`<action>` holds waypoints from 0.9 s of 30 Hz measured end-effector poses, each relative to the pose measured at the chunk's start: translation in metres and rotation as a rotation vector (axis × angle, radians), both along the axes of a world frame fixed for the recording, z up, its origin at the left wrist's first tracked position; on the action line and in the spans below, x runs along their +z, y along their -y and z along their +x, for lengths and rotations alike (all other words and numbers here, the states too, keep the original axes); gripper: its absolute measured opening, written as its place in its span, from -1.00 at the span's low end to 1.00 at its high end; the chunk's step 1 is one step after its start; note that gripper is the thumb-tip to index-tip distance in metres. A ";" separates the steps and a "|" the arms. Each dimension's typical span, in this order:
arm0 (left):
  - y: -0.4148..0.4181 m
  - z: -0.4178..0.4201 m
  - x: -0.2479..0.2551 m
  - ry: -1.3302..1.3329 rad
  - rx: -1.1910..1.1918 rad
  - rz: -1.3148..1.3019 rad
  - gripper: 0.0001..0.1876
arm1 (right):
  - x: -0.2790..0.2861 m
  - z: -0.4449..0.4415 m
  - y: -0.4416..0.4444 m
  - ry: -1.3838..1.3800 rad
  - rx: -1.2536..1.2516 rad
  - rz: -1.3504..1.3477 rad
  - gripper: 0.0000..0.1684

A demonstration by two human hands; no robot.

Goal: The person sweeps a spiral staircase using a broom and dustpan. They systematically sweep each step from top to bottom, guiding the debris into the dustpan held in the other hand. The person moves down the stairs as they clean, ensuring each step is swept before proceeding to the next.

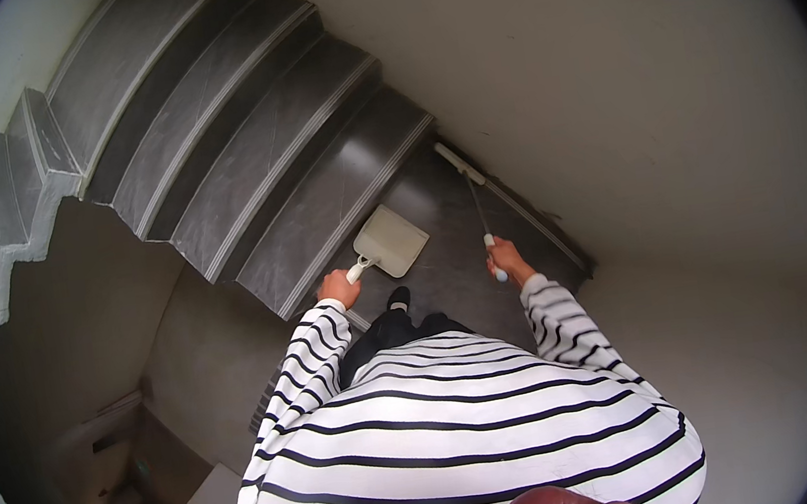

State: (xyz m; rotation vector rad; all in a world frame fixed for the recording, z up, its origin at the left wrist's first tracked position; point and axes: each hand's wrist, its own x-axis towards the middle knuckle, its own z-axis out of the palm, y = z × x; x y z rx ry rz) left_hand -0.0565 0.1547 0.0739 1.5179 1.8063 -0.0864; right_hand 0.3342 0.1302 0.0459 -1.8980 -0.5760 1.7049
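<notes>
My left hand [339, 288] grips the pale handle of a cream dustpan [392, 241], whose pan hangs or rests over the dark floor [443, 270] in front of me; whether it touches the floor I cannot tell. In my right hand [508, 258] is the handle of a broom with a thin shaft [479, 206]. The broom's long pale head [459, 163] lies along the foot of the wall, up and to the right of the dustpan. A gap of floor separates the broom head from the pan. One dark shoe [399, 299] shows just below the pan.
Grey stone stairs [285, 146] with pale nosing stripes climb toward the upper left. A plain wall [579, 79] borders the floor on the right. Left of the stairs is an open stairwell [98, 289], with another stepped flight [4, 195] at the far left.
</notes>
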 end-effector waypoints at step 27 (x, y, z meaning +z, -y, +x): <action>0.000 0.000 -0.005 0.043 -0.040 0.050 -0.70 | 0.042 -0.050 0.093 -0.028 -0.045 -0.081 -0.49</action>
